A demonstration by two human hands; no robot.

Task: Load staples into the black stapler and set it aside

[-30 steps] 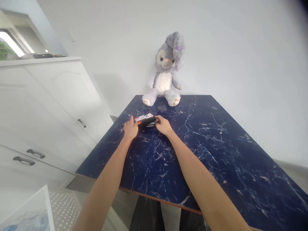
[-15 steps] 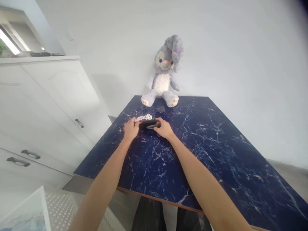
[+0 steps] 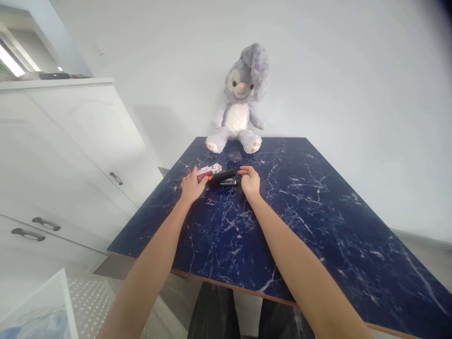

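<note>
A black stapler (image 3: 223,177) lies on the dark blue marble-patterned table (image 3: 303,207), its top arm raised a little over a silvery strip. A small red and white box (image 3: 209,170) rests just behind its left end. My left hand (image 3: 192,185) is closed on the stapler's left end, thumb beside the box. My right hand (image 3: 250,181) has its fingers curled against the stapler's right end. Both forearms reach in from the near edge.
A grey and white plush rabbit (image 3: 240,101) sits at the table's far edge against the white wall. A white cabinet with dark handles (image 3: 74,155) stands to the left. A white box (image 3: 38,310) is on the floor at lower left.
My right hand has shifted to the right along the stapler to its end. The stapler's top has lifted slightly and more of it shows. My left hand stays at the left end.
</note>
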